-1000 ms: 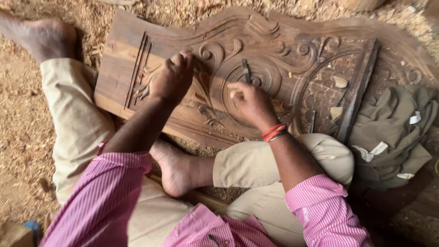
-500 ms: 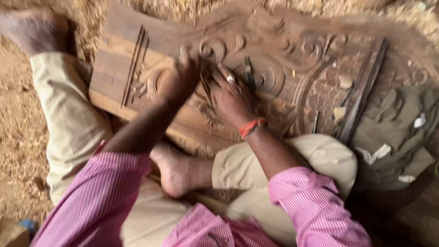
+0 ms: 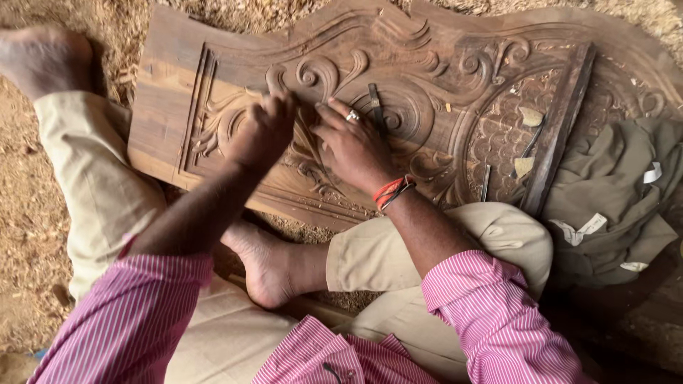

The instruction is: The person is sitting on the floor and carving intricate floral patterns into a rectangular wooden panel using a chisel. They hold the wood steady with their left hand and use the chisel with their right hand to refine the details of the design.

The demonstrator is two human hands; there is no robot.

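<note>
A person in a pink striped shirt sits on a sawdust-strewn floor with a carved wooden panel lying flat across the legs, both hands meeting near the panel's middle. The left hand is curled into a loose fist on the scrollwork, its fingers drawn together; whether they grip a tool cannot be told from this view. The right hand, wearing 1 ring and red-orange wristbands, lies just beside it with fingers spread flat and pressed on the carving. A dark chisel lies on the panel at the right hand's fingertips, touching or just beside them. Further toward the panel's right edge, a loose wooden strip rests slanted across the lattice carving, with pale wood chips near it. A crumpled olive cloth lies off the panel's right edge. 1 bare foot sits tucked under the panel's near edge.
</note>
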